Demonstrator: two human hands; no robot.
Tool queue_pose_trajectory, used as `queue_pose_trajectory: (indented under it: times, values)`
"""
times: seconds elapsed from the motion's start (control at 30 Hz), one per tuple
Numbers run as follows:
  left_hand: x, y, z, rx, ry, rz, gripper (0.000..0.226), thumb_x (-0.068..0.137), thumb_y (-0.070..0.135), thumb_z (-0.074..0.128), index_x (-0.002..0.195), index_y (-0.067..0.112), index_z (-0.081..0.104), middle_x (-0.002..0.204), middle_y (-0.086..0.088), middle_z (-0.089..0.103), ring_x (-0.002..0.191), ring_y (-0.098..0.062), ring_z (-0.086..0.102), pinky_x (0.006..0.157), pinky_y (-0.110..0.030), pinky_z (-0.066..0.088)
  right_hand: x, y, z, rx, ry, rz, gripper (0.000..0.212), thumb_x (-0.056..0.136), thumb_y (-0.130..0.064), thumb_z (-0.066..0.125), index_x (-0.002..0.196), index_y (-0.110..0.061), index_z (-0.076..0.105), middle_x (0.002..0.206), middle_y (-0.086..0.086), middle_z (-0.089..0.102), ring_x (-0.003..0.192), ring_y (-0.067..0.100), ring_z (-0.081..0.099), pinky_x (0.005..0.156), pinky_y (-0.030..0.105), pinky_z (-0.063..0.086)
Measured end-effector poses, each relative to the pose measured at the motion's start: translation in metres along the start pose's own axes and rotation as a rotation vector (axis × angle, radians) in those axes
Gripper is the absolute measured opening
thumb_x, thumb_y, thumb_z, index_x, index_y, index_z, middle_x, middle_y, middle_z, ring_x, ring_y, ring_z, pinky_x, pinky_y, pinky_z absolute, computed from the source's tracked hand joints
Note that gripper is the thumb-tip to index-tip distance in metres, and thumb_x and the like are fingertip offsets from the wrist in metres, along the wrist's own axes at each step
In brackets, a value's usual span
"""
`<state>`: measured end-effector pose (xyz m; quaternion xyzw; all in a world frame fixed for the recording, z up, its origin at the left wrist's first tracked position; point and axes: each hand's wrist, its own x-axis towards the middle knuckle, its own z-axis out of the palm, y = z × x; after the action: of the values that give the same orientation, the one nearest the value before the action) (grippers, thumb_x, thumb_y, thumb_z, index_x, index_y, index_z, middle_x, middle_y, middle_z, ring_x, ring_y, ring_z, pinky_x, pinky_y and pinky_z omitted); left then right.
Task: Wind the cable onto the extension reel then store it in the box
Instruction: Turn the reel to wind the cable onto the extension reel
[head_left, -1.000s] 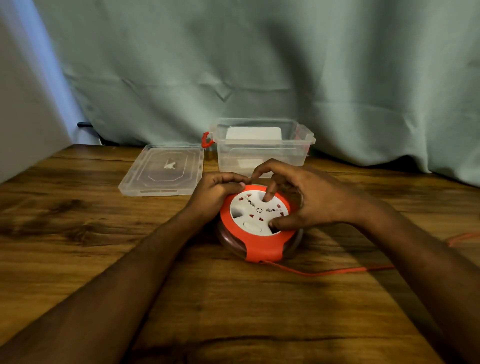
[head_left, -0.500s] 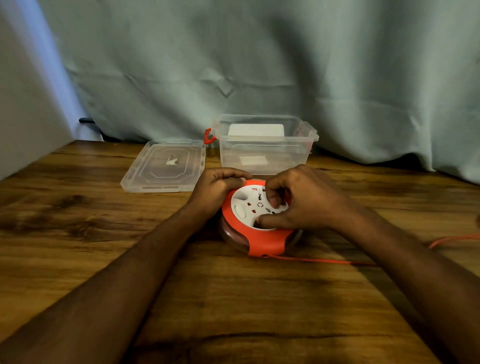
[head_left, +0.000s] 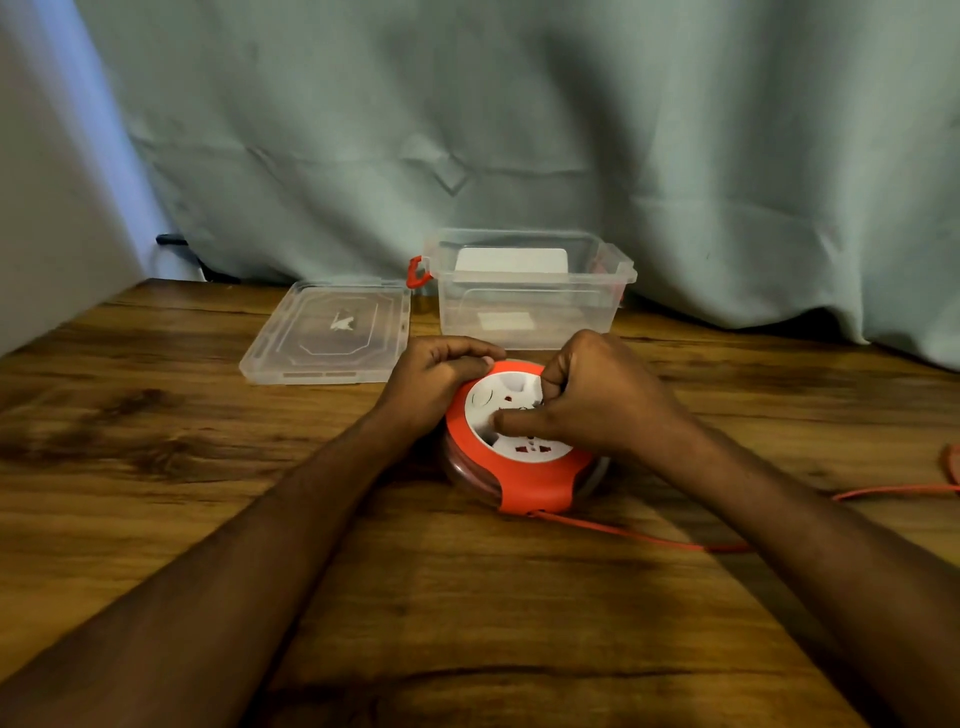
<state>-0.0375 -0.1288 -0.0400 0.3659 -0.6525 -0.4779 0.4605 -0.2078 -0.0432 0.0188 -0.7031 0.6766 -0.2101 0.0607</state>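
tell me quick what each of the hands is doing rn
Left hand: grips the reel's orange rim.
Right hand: fingers curled on the white hub.

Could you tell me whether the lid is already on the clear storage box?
No, the lid lies flat on the table to the left of the open box.

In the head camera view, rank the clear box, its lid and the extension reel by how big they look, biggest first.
1. clear box
2. lid, close to the box in spread; it lies flat, so this order is unsure
3. extension reel, looks smallest though nearest the camera, and hands partly cover it
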Motion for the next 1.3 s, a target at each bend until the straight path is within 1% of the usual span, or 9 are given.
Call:
queue_pose_trajectory:
  times: [0.13, 0.3, 0.43, 0.57, 0.7, 0.83, 0.93, 1.1, 1.3]
  values:
    - [-0.001, 0.0, 0.001, 0.016, -0.016, 0.006, 0.021, 0.096, 0.004, 0.06, 0.107, 0.011, 0.077, 0.105, -0.008, 0.078, 0.093, -0.022, 0.076, 0.076, -0.028, 0.061, 0.002, 0.001, 0.005, 0.008, 0.022, 0.04, 0.058, 0.061, -0.073, 0.085, 0.068, -0.018, 0.067, 0.061, -0.005, 0.066, 0.059, 0.014, 0.065, 0.049, 0.027, 0.04]
    - [0.0, 0.002, 0.001, -0.02, 0.006, 0.006, 0.024, 0.094, 0.002, 0.062, 0.094, 0.019, 0.079, 0.097, -0.004, 0.079, 0.089, -0.02, 0.076, 0.073, -0.027, 0.06, 0.0, 0.002, 0.006, 0.033, 0.033, -0.082, 0.052, 0.075, -0.059, 0.085, 0.047, -0.023, 0.06, 0.049, -0.011, 0.061, 0.052, 0.003, 0.062, 0.05, 0.024, 0.04]
    - [0.0, 0.001, 0.0, -0.023, 0.006, 0.024, 0.025, 0.091, 0.002, 0.063, 0.093, 0.021, 0.08, 0.095, -0.005, 0.08, 0.088, -0.022, 0.076, 0.077, -0.033, 0.06, 0.002, 0.013, -0.001, 0.114, 0.024, -0.27, 0.023, 0.081, -0.043, 0.086, 0.089, -0.031, 0.068, 0.065, -0.011, 0.07, 0.058, 0.003, 0.064, 0.056, 0.034, 0.055]
    - [-0.003, 0.005, 0.001, -0.037, 0.002, 0.014, 0.029, 0.093, 0.0, 0.06, 0.093, 0.022, 0.079, 0.09, 0.002, 0.08, 0.082, -0.014, 0.076, 0.069, -0.023, 0.058, 0.008, 0.027, -0.012, 0.139, -0.046, -0.467, 0.057, 0.081, -0.027, 0.086, 0.124, -0.046, 0.053, 0.108, -0.02, 0.076, 0.076, 0.014, 0.072, 0.064, 0.044, 0.061]
    - [-0.002, 0.005, 0.001, 0.005, 0.009, 0.024, 0.025, 0.094, 0.0, 0.06, 0.102, 0.015, 0.079, 0.099, -0.003, 0.079, 0.086, -0.014, 0.076, 0.069, -0.021, 0.059, 0.01, 0.036, -0.021, 0.221, -0.186, -0.452, 0.072, 0.078, -0.008, 0.085, 0.131, -0.041, 0.05, 0.112, -0.014, 0.078, 0.051, 0.006, 0.057, 0.051, 0.03, 0.05]
    - [-0.001, 0.003, 0.0, 0.013, 0.022, 0.018, 0.023, 0.093, 0.001, 0.061, 0.106, 0.011, 0.079, 0.105, -0.007, 0.078, 0.091, -0.019, 0.076, 0.072, -0.025, 0.06, 0.008, 0.04, -0.025, 0.219, -0.261, -0.422, 0.085, 0.075, -0.008, 0.089, 0.14, -0.04, 0.045, 0.117, -0.012, 0.076, 0.049, 0.004, 0.056, 0.051, 0.026, 0.051]
    - [-0.001, 0.002, 0.0, 0.015, 0.028, 0.015, 0.023, 0.093, 0.001, 0.061, 0.107, 0.007, 0.078, 0.106, -0.01, 0.078, 0.094, -0.023, 0.076, 0.076, -0.029, 0.061, 0.007, 0.036, -0.027, 0.247, -0.269, -0.374, 0.084, 0.076, -0.006, 0.09, 0.139, -0.035, 0.043, 0.116, -0.007, 0.076, 0.056, -0.003, 0.065, 0.052, 0.016, 0.05]
    - [0.001, -0.001, 0.0, 0.016, 0.035, 0.002, 0.022, 0.093, 0.003, 0.062, 0.105, 0.01, 0.079, 0.103, -0.009, 0.079, 0.094, -0.025, 0.075, 0.077, -0.032, 0.059, 0.001, 0.028, -0.026, 0.106, -0.204, -0.35, 0.064, 0.069, -0.035, 0.096, 0.111, -0.041, 0.047, 0.104, -0.014, 0.074, 0.079, 0.003, 0.07, 0.061, 0.029, 0.058]
    - [0.002, -0.003, 0.0, 0.005, 0.052, -0.021, 0.021, 0.092, 0.003, 0.064, 0.104, 0.01, 0.08, 0.102, -0.011, 0.079, 0.095, -0.028, 0.075, 0.083, -0.04, 0.06, -0.002, 0.021, -0.019, -0.103, -0.094, -0.284, 0.051, 0.06, -0.066, 0.085, 0.072, -0.022, 0.061, 0.067, -0.006, 0.064, 0.065, 0.01, 0.055, 0.056, 0.036, 0.045]
